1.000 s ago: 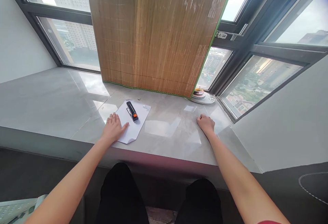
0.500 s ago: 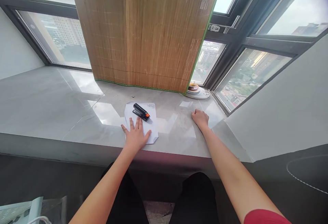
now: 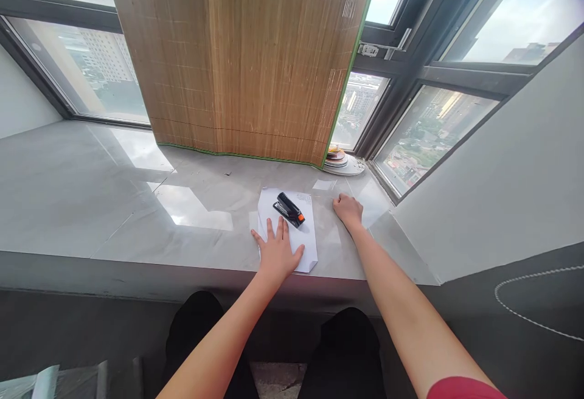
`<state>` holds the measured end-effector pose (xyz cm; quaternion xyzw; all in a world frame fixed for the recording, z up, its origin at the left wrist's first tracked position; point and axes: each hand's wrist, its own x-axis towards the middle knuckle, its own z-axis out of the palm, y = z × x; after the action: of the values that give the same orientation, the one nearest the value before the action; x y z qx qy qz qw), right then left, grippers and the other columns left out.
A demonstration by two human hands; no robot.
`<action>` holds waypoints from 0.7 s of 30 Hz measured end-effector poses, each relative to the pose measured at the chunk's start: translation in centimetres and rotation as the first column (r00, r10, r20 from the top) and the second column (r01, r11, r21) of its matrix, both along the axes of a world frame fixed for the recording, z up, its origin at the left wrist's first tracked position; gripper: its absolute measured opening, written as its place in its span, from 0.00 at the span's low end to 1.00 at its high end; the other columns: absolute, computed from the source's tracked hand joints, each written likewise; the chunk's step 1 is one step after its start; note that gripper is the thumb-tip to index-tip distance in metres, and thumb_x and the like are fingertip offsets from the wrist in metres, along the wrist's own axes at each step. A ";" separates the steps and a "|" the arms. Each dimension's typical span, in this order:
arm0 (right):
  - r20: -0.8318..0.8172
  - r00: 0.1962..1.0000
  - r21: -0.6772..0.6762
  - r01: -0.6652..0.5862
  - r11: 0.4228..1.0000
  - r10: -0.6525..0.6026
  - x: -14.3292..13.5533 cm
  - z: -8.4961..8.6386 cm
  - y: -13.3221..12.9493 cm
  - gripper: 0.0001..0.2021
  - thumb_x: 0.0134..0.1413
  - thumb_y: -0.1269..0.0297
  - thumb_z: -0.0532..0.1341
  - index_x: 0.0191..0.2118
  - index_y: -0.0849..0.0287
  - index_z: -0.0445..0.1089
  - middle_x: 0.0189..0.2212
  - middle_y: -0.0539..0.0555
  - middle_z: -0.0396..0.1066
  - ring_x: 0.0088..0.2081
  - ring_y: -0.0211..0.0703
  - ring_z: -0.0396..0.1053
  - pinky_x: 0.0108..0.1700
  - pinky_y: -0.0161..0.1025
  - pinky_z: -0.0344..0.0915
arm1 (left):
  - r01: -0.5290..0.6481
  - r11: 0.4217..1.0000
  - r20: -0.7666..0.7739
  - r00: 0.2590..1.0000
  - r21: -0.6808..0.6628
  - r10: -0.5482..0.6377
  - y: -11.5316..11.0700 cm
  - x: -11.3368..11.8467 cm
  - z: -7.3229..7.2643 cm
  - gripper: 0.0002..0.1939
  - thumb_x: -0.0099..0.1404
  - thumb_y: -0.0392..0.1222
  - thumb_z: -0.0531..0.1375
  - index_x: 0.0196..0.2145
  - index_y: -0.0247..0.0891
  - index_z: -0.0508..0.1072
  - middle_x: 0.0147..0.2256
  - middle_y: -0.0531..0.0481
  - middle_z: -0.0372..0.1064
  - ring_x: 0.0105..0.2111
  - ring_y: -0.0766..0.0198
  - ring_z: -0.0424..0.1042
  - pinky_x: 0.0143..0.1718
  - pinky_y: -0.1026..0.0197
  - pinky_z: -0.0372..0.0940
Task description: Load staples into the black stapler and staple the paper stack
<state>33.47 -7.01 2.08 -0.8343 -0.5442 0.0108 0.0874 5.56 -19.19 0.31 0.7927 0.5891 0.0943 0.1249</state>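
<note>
My left hand [image 3: 278, 253] lies flat with fingers spread on white paper [image 3: 305, 247], close to the front edge of the grey sill. On that paper rests a black stapler [image 3: 289, 210] with an orange end, just beyond my left fingertips. To the right, my right hand [image 3: 348, 208] is curled into a fist on the bare sill, apart from the paper. Whether anything is inside that fist is hidden.
A bamboo blind [image 3: 241, 64] with green edging hangs down to the tiled sill [image 3: 201, 174]. Stacked plates [image 3: 344, 163] stand in the corner behind my right hand. Dark-framed windows surround the sill, and a beaded cord [image 3: 499, 295] loops at the right.
My left hand has slid the paper, with the stapler on it, to the right towards my right hand. My right fist stays in about the same place on the sill.
</note>
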 end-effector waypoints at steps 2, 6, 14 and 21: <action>-0.005 1.000 0.002 -0.003 1.000 0.003 0.1 -0.2 0.1 0.17 0.69 0.61 0.51 0.44 0.58 0.78 0.41 0.63 0.78 0.48 0.55 0.75 0.47 0.44 0.65 | 0.003 1.000 0.002 1.000 -0.031 -0.003 0.3 -0.4 0.5 0.46 0.73 0.69 0.49 0.79 0.43 0.51 0.78 0.41 0.38 0.77 0.27 0.31 0.69 0.14 0.35; -0.007 1.000 0.014 -0.005 1.000 0.005 0.3 -0.5 0.3 0.16 0.68 0.62 0.51 0.42 0.58 0.77 0.40 0.62 0.78 0.47 0.55 0.75 0.46 0.44 0.64 | -0.111 0.994 0.059 0.992 0.016 0.110 3.7 -4.2 2.4 0.35 0.78 0.60 0.46 0.69 0.37 0.71 0.73 0.33 0.57 0.73 0.34 0.55 0.71 0.26 0.50; -0.002 1.000 0.024 -0.008 1.000 0.008 0.3 -0.7 0.3 0.16 0.68 0.61 0.51 0.42 0.58 0.77 0.40 0.62 0.78 0.48 0.56 0.75 0.46 0.44 0.65 | -0.327 0.939 -0.089 0.938 0.104 0.336 13.3 -14.1 1.3 0.34 0.78 0.55 0.45 0.75 0.40 0.59 0.77 0.32 0.44 0.76 0.27 0.39 0.68 0.16 0.39; -0.067 0.997 -0.024 0.032 0.999 -0.034 -0.4 0.4 0.0 0.16 0.69 0.62 0.51 0.46 0.58 0.76 0.44 0.64 0.78 0.51 0.57 0.75 0.49 0.45 0.66 | -0.334 0.933 -0.086 0.934 0.131 0.347 13.1 -13.7 0.8 0.33 0.77 0.55 0.45 0.74 0.40 0.61 0.76 0.30 0.47 0.75 0.27 0.43 0.67 0.16 0.40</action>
<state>33.06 -6.97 2.46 -0.8433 -0.5269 0.0437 0.0965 -8.10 -6.12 1.15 0.6883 0.7172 0.1052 0.0293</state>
